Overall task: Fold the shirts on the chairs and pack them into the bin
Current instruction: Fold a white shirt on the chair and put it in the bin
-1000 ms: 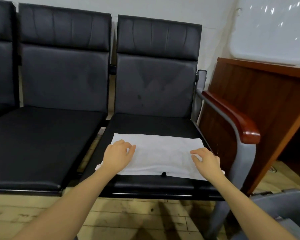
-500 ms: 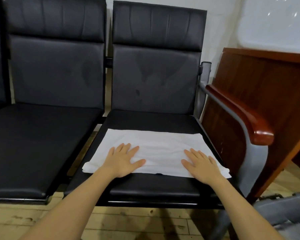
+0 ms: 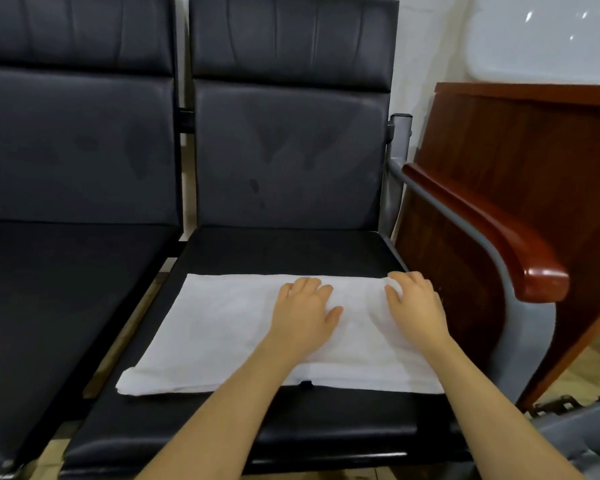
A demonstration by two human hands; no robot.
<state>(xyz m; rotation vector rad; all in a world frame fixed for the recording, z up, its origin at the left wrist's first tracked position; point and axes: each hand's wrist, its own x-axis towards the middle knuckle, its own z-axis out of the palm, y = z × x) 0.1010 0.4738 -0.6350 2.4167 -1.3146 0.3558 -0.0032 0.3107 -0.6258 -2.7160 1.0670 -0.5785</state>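
A white shirt, folded into a flat rectangle, lies across the front half of the right black chair seat. My left hand rests palm down on the middle of the shirt, fingers reaching its far edge and thumb spread. My right hand sits at the shirt's far right corner, where its curled fingers and thumb pinch a small bunch of the fabric. Part of the grey bin shows at the bottom right, on the floor beside the chair.
A second black chair stands to the left with a narrow gap between the seats. A red-brown wooden armrest on a grey frame borders the shirt's right side. Behind the armrest stands a wooden desk.
Both hands slid from the shirt's near edge toward its far edge. My left hand shifted right to the middle. My right hand's fingers went from flat to curled at the corner.
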